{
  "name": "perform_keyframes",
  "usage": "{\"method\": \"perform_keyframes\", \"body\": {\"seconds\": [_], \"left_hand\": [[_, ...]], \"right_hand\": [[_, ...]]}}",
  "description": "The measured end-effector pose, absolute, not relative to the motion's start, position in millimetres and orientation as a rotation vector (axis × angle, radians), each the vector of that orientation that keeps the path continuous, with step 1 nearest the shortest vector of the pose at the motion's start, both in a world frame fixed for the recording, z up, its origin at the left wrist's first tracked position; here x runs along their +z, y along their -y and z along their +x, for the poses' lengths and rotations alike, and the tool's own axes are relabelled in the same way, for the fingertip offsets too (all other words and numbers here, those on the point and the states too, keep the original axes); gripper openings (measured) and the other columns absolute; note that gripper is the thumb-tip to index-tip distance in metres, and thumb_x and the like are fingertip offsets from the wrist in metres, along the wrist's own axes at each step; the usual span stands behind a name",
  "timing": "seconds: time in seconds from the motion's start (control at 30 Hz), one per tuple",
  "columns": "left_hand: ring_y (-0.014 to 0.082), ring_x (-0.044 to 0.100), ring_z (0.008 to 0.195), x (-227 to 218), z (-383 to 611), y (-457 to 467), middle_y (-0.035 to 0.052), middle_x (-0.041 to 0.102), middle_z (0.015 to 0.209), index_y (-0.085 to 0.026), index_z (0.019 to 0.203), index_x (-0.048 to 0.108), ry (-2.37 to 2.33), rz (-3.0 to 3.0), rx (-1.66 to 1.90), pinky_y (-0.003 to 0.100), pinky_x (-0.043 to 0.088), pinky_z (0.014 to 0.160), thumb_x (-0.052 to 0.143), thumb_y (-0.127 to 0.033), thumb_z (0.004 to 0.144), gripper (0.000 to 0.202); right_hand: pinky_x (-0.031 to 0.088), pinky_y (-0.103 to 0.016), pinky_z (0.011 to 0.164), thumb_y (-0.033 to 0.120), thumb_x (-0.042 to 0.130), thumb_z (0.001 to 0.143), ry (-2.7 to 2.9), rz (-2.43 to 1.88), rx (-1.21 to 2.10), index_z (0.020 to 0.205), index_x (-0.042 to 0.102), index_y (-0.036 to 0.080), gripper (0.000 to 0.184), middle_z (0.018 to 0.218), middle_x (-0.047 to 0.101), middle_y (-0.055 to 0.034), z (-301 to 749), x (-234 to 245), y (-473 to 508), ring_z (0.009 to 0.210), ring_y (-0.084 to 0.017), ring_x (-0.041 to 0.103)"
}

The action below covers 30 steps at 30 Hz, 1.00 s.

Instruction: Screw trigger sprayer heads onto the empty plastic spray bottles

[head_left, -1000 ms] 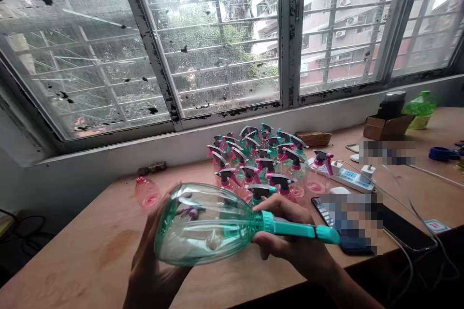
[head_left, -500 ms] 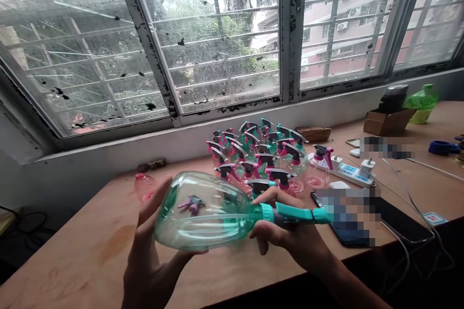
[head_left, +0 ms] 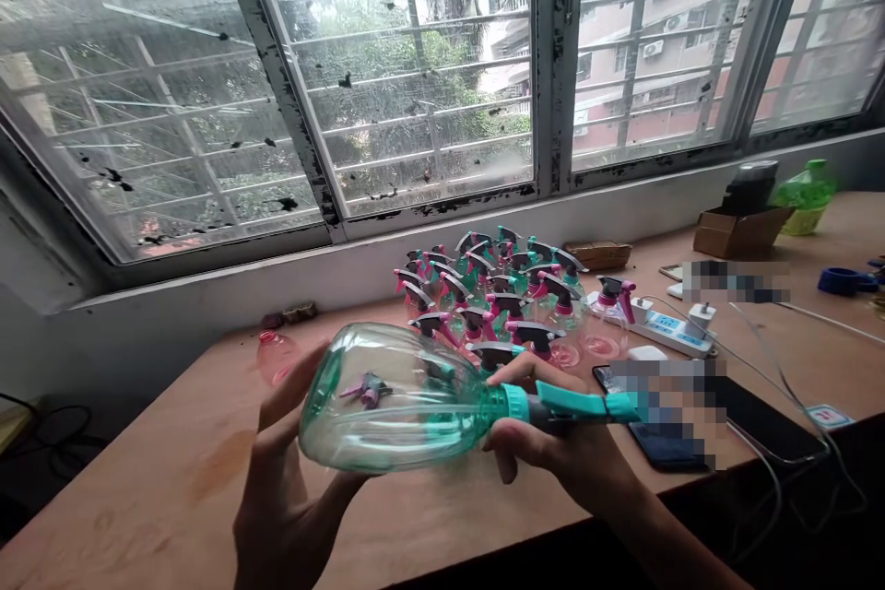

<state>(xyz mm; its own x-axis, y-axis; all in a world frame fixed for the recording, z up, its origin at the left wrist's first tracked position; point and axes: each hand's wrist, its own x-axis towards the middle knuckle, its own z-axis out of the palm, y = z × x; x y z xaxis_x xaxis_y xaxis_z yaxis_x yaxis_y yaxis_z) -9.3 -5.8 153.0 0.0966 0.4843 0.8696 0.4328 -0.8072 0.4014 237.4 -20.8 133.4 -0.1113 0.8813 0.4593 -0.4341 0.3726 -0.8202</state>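
A clear green spray bottle [head_left: 394,406] lies on its side in the air between my hands, its teal and grey trigger head [head_left: 573,404] pointing right. My left hand [head_left: 290,470] is wrapped round the bottle's base, thumb below and fingers behind. My right hand [head_left: 560,452] closes round the neck by the teal collar, with the thumb in front. Seen through the bottle's wall is a pink and grey spray head [head_left: 369,390], lying on the table behind it. Further back stands a cluster of spray bottles [head_left: 508,304] with pink or teal triggers.
A pink bottle without a head [head_left: 277,352] lies at the left of the table [head_left: 159,442]. To the right are phones [head_left: 761,415], a power strip [head_left: 670,332] with cables, a cardboard box [head_left: 737,230] and a green bottle [head_left: 808,194]. Windows rise behind.
Both hands still hold the spray bottle. It has shifted slightly to the right, and its trigger head has turned a little.
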Motion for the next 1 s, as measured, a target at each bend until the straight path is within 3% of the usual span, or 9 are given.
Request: {"method": "perform_keyframes", "body": {"seconds": [0.1, 0.2, 0.3, 0.47, 0.6, 0.7, 0.77, 0.87, 1.0], "left_hand": [[0.0286, 0.054, 0.139, 152, -8, 5, 0.0083, 0.058, 0.147, -0.027, 0.127, 0.056, -0.958, 2.378, 1.848, 0.046, 0.049, 0.115, 0.082, -0.017, 0.080, 0.054], [0.0311, 0.053, 0.140, 146, -10, 6, 0.0106, 0.056, 0.149, -0.025, 0.126, 0.055, -0.944, 2.328, 1.826, 0.043, 0.053, 0.110, 0.086, -0.031, 0.077, 0.058], [0.0328, 0.058, 0.135, 146, -11, 9, 0.0111, 0.058, 0.147, -0.025, 0.118, 0.057, -0.937, 2.211, 1.853, 0.041, 0.062, 0.096, 0.082, -0.040, 0.080, 0.048], [0.0358, 0.057, 0.135, 155, -9, 10, 0.0066, 0.063, 0.141, -0.028, 0.109, 0.059, -1.047, 2.259, 1.855, 0.049, 0.058, 0.103, 0.087, -0.036, 0.074, 0.045], [0.0379, 0.056, 0.136, 152, -8, 9, 0.0064, 0.061, 0.143, -0.033, 0.120, 0.058, -1.096, 2.266, 1.868, 0.056, 0.055, 0.107, 0.085, -0.036, 0.076, 0.052], [0.0403, 0.052, 0.139, 144, -7, 10, 0.0115, 0.054, 0.151, -0.031, 0.132, 0.053, -1.033, 2.262, 1.795, 0.056, 0.058, 0.103, 0.084, -0.048, 0.076, 0.066], [0.0398, 0.060, 0.131, 141, -6, 10, 0.0136, 0.057, 0.147, -0.027, 0.129, 0.055, -1.058, 2.229, 1.827, 0.053, 0.063, 0.094, 0.079, -0.055, 0.078, 0.064], [0.0363, 0.063, 0.127, 143, -4, 9, 0.0125, 0.062, 0.141, -0.025, 0.121, 0.059, -1.101, 2.204, 1.843, 0.051, 0.062, 0.096, 0.074, -0.045, 0.086, 0.044], [0.0329, 0.045, 0.146, 153, -1, 7, 0.0074, 0.051, 0.153, -0.031, 0.133, 0.055, -0.992, 2.326, 1.794, 0.054, 0.044, 0.118, 0.073, -0.025, 0.089, 0.048]], "right_hand": [[0.053, -0.019, 0.049, 0.029, 0.084, 0.083, 1.232, -0.505, 1.135, 0.095, 0.065, 0.021, 0.023, 0.061, 0.071, 0.0045, 240, 134, 21, 0.049, -0.011, 0.065], [0.050, -0.017, 0.052, 0.019, 0.085, 0.080, 1.281, -0.551, 1.073, 0.097, 0.067, 0.023, 0.025, 0.068, 0.070, 0.0056, 243, 135, 24, 0.056, -0.009, 0.064], [0.049, -0.017, 0.054, 0.015, 0.085, 0.078, 1.350, -0.557, 1.071, 0.099, 0.067, 0.025, 0.029, 0.075, 0.070, 0.0053, 244, 135, 26, 0.062, -0.010, 0.063], [0.049, -0.017, 0.048, 0.022, 0.085, 0.080, 1.275, -0.521, 1.061, 0.094, 0.066, 0.024, 0.024, 0.065, 0.068, 0.0059, 241, 135, 25, 0.052, -0.010, 0.060], [0.053, -0.022, 0.045, 0.034, 0.084, 0.082, 1.246, -0.494, 1.106, 0.094, 0.065, 0.023, 0.026, 0.059, 0.068, 0.0053, 241, 136, 24, 0.048, -0.014, 0.065], [0.054, -0.022, 0.050, 0.030, 0.086, 0.081, 1.261, -0.539, 1.060, 0.097, 0.065, 0.024, 0.026, 0.065, 0.069, 0.0051, 245, 135, 25, 0.053, -0.013, 0.065], [0.055, -0.023, 0.057, 0.022, 0.088, 0.078, 1.339, -0.582, 0.990, 0.102, 0.066, 0.025, 0.032, 0.075, 0.071, 0.0035, 248, 134, 26, 0.063, -0.014, 0.067], [0.055, -0.024, 0.064, 0.015, 0.089, 0.076, 1.455, -0.620, 0.888, 0.106, 0.067, 0.026, 0.039, 0.081, 0.073, 0.0022, 252, 133, 27, 0.072, -0.016, 0.069], [0.054, -0.022, 0.055, 0.023, 0.084, 0.082, 1.358, -0.618, 0.980, 0.100, 0.066, 0.025, 0.026, 0.071, 0.071, 0.0040, 251, 138, 24, 0.061, -0.014, 0.067]]}}
